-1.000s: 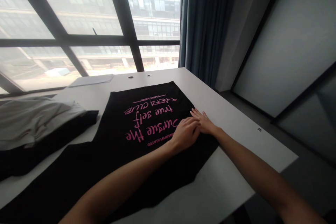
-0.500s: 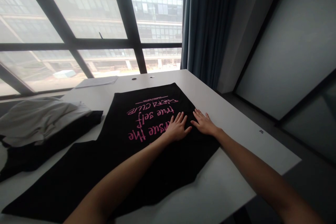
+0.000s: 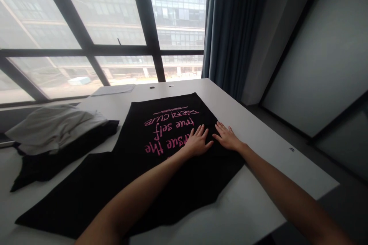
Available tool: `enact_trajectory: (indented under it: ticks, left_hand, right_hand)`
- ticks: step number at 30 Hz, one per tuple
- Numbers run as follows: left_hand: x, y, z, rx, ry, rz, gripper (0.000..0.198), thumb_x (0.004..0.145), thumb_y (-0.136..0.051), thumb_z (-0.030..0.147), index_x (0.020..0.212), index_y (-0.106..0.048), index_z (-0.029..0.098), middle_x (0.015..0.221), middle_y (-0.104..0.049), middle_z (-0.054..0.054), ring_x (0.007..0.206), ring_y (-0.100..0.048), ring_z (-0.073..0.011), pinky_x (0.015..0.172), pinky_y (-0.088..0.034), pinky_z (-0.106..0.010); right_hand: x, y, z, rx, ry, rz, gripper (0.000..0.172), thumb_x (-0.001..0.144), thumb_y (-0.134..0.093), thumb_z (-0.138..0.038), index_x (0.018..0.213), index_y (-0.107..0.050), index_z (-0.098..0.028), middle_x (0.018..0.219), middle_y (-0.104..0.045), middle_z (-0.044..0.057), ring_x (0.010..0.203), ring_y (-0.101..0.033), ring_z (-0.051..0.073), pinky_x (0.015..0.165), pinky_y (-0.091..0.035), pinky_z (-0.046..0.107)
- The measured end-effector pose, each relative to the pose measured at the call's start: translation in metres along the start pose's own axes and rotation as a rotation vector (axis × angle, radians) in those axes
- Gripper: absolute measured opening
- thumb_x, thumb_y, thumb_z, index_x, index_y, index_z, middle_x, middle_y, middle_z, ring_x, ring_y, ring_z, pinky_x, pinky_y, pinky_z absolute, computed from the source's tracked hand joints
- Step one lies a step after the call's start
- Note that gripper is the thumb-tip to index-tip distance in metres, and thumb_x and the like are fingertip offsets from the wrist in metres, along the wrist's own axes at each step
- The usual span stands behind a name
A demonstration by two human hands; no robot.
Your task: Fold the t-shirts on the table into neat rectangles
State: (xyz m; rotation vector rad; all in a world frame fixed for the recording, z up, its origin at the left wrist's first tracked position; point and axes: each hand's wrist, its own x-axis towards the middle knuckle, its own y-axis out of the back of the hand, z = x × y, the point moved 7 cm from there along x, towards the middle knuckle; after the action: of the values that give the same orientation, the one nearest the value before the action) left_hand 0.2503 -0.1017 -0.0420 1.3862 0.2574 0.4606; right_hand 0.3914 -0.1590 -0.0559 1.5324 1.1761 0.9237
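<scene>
A black T-shirt [image 3: 135, 134] with pink lettering lies spread on the white table [image 3: 258, 149], its hem toward the window and the print upside down to me. My left hand [image 3: 197, 141] rests flat on the shirt with fingers spread, covering part of the print. Close beside it, my right hand [image 3: 227, 136] lies flat along the shirt's right edge, fingers stretched out. Neither hand grips the cloth. One sleeve reaches out to the lower left; my left forearm hides part of the shirt's near portion.
At the left of the table sits a heap of clothes, a grey garment [image 3: 54, 126] over a black one [image 3: 51, 164]. A flat pale sheet [image 3: 113, 89] lies near the window [image 3: 120, 4]. A dark blue curtain [image 3: 232, 26] hangs beyond the table's far right corner.
The whole view has shifted slightly, so everything appears a little farther right. Both hands stay flat in nearly the same places on the T-shirt.
</scene>
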Motion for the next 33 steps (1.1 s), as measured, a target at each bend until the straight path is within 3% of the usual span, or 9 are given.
enact_trajectory:
  ticks: [33]
  left_hand:
    - [0.0003, -0.0045, -0.0031, -0.011, -0.022, 0.036, 0.079, 0.097, -0.034, 0.065, 0.156, -0.031, 0.012, 0.165, -0.019, -0.018, 0.154, -0.013, -0.0303, 0.122, -0.014, -0.055]
  right_hand:
    - [0.0030, -0.0058, 0.0054, 0.000, 0.006, 0.031, 0.069, 0.102, -0.025, -0.056, 0.160, -0.023, -0.018, 0.167, -0.014, 0.011, 0.154, -0.012, 0.025, 0.122, -0.012, 0.055]
